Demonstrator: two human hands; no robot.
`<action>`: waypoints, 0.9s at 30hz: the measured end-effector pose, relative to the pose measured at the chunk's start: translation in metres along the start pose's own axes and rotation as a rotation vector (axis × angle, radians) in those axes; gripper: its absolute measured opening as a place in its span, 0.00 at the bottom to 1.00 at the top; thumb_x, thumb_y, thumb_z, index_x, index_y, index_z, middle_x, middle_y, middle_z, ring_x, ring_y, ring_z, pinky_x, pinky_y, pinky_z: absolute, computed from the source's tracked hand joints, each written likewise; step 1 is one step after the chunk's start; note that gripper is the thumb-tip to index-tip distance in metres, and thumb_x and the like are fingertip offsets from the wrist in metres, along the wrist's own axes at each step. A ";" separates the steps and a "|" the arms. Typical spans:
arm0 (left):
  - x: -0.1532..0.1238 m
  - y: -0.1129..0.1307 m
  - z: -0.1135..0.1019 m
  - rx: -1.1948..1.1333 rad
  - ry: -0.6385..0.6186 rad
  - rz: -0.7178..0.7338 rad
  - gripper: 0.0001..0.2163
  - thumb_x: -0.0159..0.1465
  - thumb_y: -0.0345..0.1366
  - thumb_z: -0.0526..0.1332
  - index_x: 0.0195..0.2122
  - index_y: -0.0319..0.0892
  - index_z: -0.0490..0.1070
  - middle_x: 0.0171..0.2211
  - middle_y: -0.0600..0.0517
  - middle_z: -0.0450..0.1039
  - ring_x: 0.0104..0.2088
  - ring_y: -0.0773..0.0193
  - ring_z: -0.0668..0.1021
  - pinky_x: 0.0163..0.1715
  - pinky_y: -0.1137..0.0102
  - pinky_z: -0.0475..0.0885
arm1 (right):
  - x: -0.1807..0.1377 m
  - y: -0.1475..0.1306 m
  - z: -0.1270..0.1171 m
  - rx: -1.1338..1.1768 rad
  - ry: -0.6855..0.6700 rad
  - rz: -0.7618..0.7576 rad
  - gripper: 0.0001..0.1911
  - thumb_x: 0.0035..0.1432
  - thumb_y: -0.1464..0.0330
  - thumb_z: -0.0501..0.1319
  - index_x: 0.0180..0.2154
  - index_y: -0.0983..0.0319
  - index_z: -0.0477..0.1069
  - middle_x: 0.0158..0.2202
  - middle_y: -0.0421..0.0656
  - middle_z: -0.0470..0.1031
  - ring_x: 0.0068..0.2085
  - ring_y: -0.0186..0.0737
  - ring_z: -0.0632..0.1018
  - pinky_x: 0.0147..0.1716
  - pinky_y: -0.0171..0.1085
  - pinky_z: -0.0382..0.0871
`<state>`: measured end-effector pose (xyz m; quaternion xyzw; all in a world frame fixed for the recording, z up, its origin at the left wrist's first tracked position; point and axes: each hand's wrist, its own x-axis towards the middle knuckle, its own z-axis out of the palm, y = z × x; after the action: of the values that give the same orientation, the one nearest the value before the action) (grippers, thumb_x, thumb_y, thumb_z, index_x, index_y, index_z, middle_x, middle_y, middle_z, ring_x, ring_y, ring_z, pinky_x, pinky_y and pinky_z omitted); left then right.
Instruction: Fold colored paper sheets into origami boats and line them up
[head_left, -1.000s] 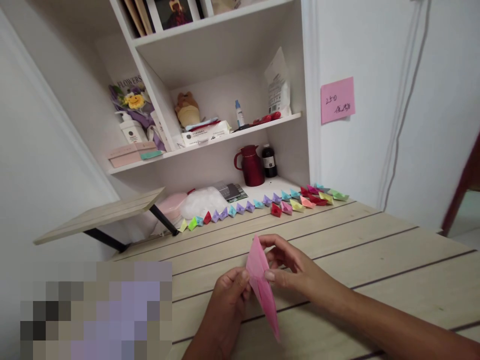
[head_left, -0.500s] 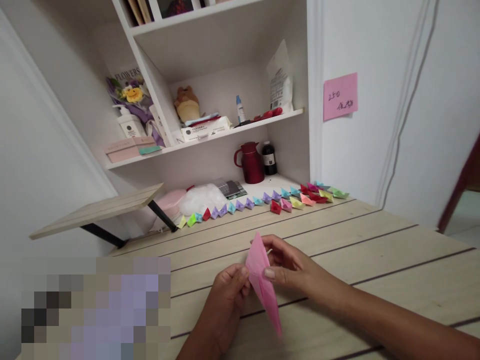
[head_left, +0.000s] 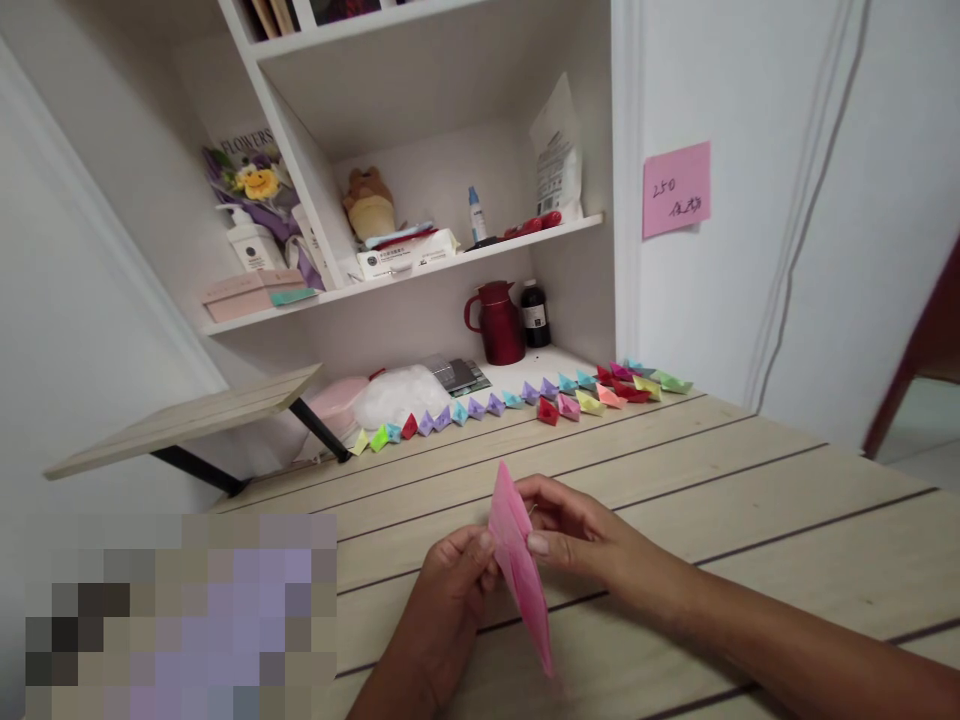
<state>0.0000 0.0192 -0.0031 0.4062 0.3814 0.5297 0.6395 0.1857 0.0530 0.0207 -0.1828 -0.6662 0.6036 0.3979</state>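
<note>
A folded piece of pink paper point(head_left: 517, 565) is held up above the wooden table, its long narrow shape slanting down to the right. My left hand point(head_left: 459, 575) pinches its left edge between thumb and fingers. On the other side, my right hand point(head_left: 574, 535) grips the right edge, thumb in front and fingers curled behind, partly hidden by the paper. Beyond both hands, small folded paper boats point(head_left: 457, 412) in many colours stand in rows along the back of the table.
The slatted wooden table point(head_left: 750, 500) spreads around my hands. A small raised stand point(head_left: 187, 420) is at the left. Behind are white shelves with a red jug point(head_left: 500, 322), a dark bottle point(head_left: 534, 312) and a white plastic bag point(head_left: 405, 395). A pink note point(head_left: 676, 190) hangs on the wall.
The pink paper has turned slightly and looks narrower, with both hands keeping their grip on it. The whole view has shifted a little.
</note>
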 end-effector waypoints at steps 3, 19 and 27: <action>0.000 -0.001 -0.002 0.003 -0.006 -0.008 0.13 0.56 0.43 0.68 0.29 0.36 0.74 0.26 0.50 0.68 0.30 0.65 0.69 0.33 0.71 0.62 | 0.000 0.001 0.000 0.005 -0.006 -0.002 0.20 0.55 0.57 0.64 0.47 0.59 0.70 0.37 0.42 0.73 0.37 0.41 0.73 0.40 0.41 0.67; 0.000 -0.003 0.004 0.087 0.061 0.049 0.13 0.57 0.42 0.67 0.24 0.38 0.68 0.22 0.56 0.61 0.25 0.70 0.60 0.29 0.74 0.59 | 0.003 -0.005 -0.001 -0.224 0.213 0.055 0.30 0.47 0.74 0.61 0.54 0.58 0.63 0.43 0.43 0.73 0.43 0.43 0.72 0.45 0.41 0.65; 0.003 -0.007 0.004 0.408 0.128 0.072 0.14 0.55 0.45 0.66 0.26 0.38 0.73 0.21 0.56 0.66 0.22 0.70 0.63 0.25 0.74 0.57 | 0.002 0.012 -0.001 -0.183 0.172 0.131 0.22 0.45 0.76 0.62 0.44 0.59 0.64 0.24 0.32 0.65 0.25 0.31 0.65 0.23 0.29 0.58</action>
<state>0.0072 0.0212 -0.0084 0.5064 0.5057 0.4886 0.4991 0.1823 0.0572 0.0097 -0.3124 -0.6686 0.5473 0.3948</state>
